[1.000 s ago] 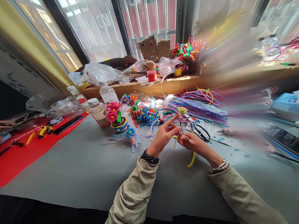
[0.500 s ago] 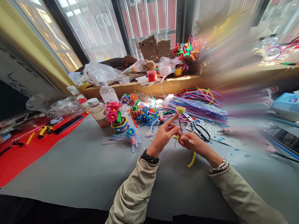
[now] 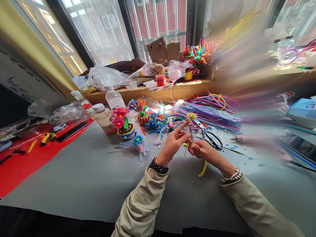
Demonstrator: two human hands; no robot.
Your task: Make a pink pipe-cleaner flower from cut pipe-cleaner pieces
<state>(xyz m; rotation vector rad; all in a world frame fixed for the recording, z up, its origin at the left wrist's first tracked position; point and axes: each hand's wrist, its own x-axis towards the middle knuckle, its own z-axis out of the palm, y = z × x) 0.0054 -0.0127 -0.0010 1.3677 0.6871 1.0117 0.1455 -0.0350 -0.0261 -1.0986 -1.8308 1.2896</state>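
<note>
A small yellow fuzzy flower point(image 3: 191, 116), apparently made of pipe cleaner, stands upright on a thin stem above my fingers. My left hand point(image 3: 175, 141) pinches that stem from the left, with its index finger stretched up toward the flower head. From the right, my right hand point(image 3: 200, 148) is closed in a pinch on a slim dark tweezer-like tool point(image 3: 191, 134) lying along the stem; its exact kind is hard to make out. A curved yellow pipe cleaner piece point(image 3: 202, 169) lies just below my right hand. Behind that hand rest open scissors point(image 3: 209, 137) with black handles.
Bundles of coloured pipe cleaners point(image 3: 209, 113) lie at the back. To the left stand a potted pink pipe-cleaner flower point(image 3: 120, 118), bottles point(image 3: 102, 118) and glue sticks point(image 3: 140, 154). Pliers point(image 3: 48, 138) and a phone point(image 3: 72, 131) rest on red sheeting. The right side is blurred.
The flower and both hands have shifted only very slightly. Both hands keep their grips, and everything on the table looks the same.
</note>
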